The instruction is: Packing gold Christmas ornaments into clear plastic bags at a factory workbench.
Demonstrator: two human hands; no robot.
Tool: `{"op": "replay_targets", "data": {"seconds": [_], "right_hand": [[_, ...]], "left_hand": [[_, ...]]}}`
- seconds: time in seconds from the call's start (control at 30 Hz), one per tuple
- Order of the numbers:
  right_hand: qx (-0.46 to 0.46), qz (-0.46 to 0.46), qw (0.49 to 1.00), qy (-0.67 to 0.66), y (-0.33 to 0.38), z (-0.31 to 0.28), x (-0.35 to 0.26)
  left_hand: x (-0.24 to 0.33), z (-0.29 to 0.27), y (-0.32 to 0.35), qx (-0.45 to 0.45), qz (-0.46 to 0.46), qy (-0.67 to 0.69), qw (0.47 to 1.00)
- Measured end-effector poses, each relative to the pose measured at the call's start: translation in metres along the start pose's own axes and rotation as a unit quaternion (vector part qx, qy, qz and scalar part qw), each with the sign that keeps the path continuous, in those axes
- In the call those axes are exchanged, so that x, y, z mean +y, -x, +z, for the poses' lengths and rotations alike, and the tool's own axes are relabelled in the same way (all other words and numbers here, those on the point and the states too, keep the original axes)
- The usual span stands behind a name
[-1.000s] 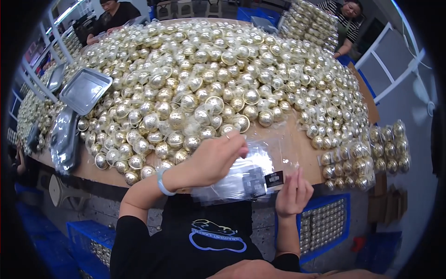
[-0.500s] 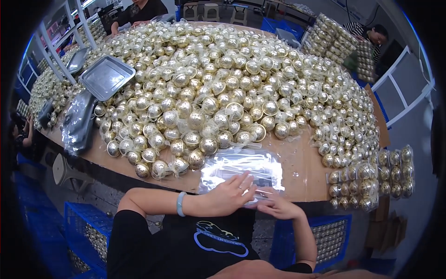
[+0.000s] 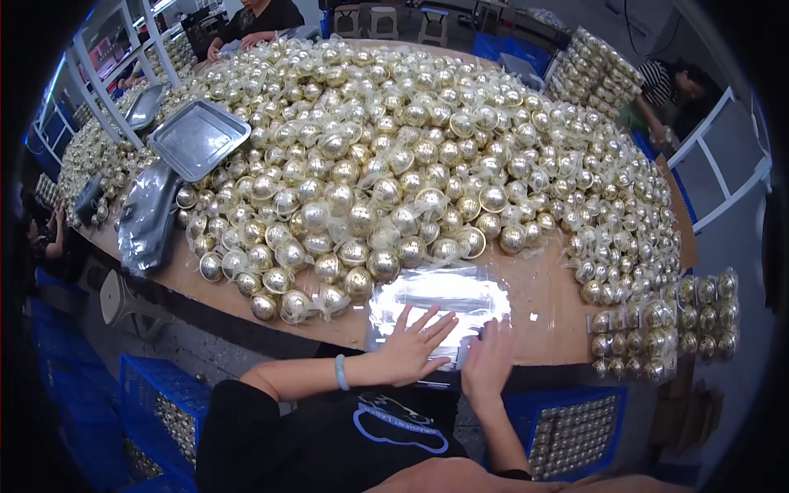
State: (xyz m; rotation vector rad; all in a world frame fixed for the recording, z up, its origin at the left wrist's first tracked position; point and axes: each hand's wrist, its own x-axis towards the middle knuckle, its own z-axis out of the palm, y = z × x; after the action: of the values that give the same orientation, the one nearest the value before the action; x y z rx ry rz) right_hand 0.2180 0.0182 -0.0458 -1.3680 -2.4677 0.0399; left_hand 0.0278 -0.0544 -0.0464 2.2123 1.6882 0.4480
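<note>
A clear plastic bag (image 3: 440, 304) lies flat on the wooden table's (image 3: 551, 316) near edge. My left hand (image 3: 413, 348) presses on the bag's near left part with fingers spread. My right hand (image 3: 491, 360) lies flat on the bag's near right corner, fingers together and pointing away from me. Neither hand grips anything. Just beyond the bag begins a big heap of shiny gold ball ornaments (image 3: 386, 189), each in a thin clear wrap. A light blue band sits on my left wrist.
A metal tray (image 3: 199, 138) rests on the heap at the left, with grey plastic bags (image 3: 146, 218) below it. Packed sets of gold balls (image 3: 666, 324) stand at the right edge. Blue crates (image 3: 567, 427) of balls sit under the table. Other people work at the far side.
My left hand came back from the ball heap and both hands dropped onto the bag, which now lies flatter on the table. The view has tilted slightly.
</note>
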Motion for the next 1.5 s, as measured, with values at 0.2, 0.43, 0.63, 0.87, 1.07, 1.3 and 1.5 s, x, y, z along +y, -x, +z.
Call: {"op": "replay_targets", "data": {"seconds": [0.2, 0.43, 0.63, 0.87, 1.07, 1.3, 1.5], "right_hand": [[0.147, 0.096, 0.953, -0.246, 0.013, -0.035, -0.02], [0.276, -0.318, 0.832, -0.362, -0.087, -0.108, -0.031], [0.248, -0.301, 0.875, -0.286, -0.062, -0.111, -0.058], [0.26, -0.286, 0.805, -0.449, -0.071, -0.106, -0.074], [0.015, -0.298, 0.811, -0.503, -0.083, -0.129, -0.067], [0.016, -0.316, 0.838, -0.444, -0.086, -0.141, -0.067], [-0.276, -0.06, 0.687, -0.669, -0.099, -0.144, -0.055]], "left_hand": [[0.008, -0.034, -0.013, 0.076, -0.065, 0.245, 0.964], [0.0, -0.154, -0.019, 0.012, 0.048, 0.529, 0.847], [0.007, -0.105, 0.015, 0.36, 0.087, 0.531, 0.762], [0.003, -0.121, 0.027, 0.345, 0.153, 0.385, 0.842], [0.012, -0.137, 0.017, 0.397, 0.143, 0.361, 0.831], [0.001, -0.142, 0.019, 0.378, 0.221, 0.209, 0.874], [0.006, -0.155, 0.015, 0.338, 0.157, 0.194, 0.908]]}}
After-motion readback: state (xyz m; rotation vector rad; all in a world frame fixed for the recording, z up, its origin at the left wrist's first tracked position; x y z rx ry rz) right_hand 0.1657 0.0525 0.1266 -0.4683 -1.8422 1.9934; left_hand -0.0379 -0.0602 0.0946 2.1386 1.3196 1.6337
